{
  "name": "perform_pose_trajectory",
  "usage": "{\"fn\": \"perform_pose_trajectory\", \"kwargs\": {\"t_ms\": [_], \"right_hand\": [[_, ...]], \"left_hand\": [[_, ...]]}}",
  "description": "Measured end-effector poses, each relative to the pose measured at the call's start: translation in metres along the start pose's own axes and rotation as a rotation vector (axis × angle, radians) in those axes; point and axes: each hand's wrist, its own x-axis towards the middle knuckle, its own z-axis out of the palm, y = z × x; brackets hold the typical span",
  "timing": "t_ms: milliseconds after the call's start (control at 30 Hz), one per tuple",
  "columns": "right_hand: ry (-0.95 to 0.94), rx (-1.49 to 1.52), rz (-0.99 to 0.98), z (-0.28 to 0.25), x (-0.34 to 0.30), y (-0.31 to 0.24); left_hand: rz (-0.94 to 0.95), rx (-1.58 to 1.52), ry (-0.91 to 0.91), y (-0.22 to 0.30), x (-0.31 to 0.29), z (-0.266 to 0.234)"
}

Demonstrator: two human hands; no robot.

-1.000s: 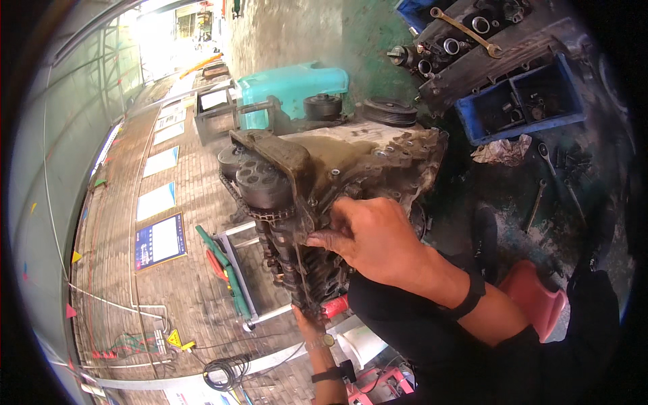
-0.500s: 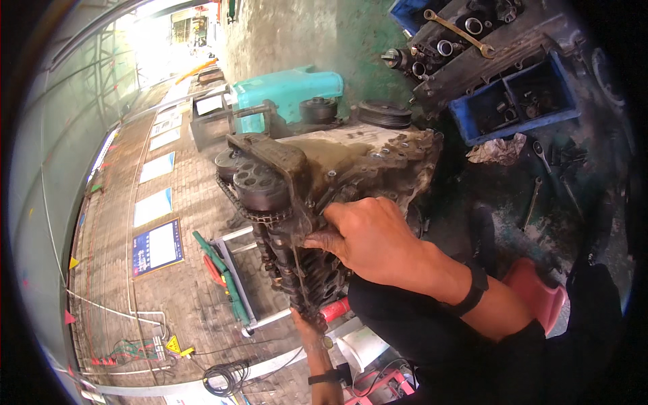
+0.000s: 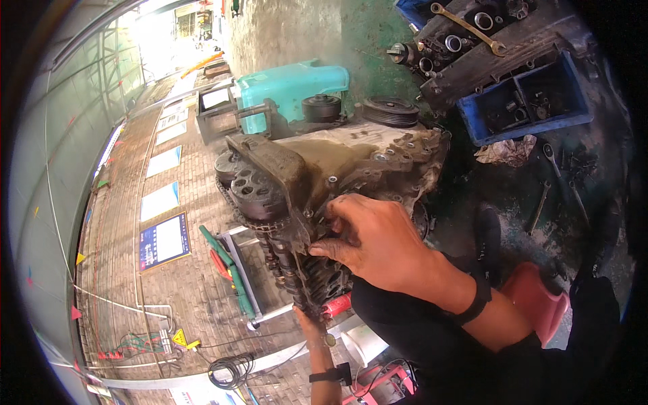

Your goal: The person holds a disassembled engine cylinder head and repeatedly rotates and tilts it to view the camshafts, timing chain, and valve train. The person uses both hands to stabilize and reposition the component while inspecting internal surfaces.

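The engine (image 3: 324, 152) sits mid-view. I can't tell what my right hand (image 3: 388, 236) or my left hand (image 3: 312, 325), low at its end, grasps; I'd keep these 2 clear of the chain (image 3: 233, 206).

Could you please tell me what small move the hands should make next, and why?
Perhaps the right hand should gently bring thumb and fingers together at the edge of the engine: they are parted beside it, while the left hand, at its lower end, could probably steady it.
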Motion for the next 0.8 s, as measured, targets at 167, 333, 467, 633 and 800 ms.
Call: {"fn": "perform_pose_trajectory", "kwargs": {"t_ms": [167,333,467,633,800], "right_hand": [[0.031,0.076,-0.063,0.002,-0.003,0.002],[-0.024,0.215,-0.058,0.006,-0.005,0.01],[-0.032,0.262,-0.054,0.003,-0.006,0.017],[-0.068,0.303,0.057,-0.005,-0.007,0.025],[-0.015,0.275,0.076,-0.022,-0.007,0.039]], "left_hand": [[0.062,-0.113,-0.021,-0.01,0.022,-0.003],[0.21,-0.235,0.025,-0.009,0.023,0.018],[0.164,-0.198,0.127,0.005,0.007,0.037],[0.118,-0.271,0.214,0.009,0.01,0.04],[0.125,-0.283,0.237,0.007,0.014,0.04]]}}
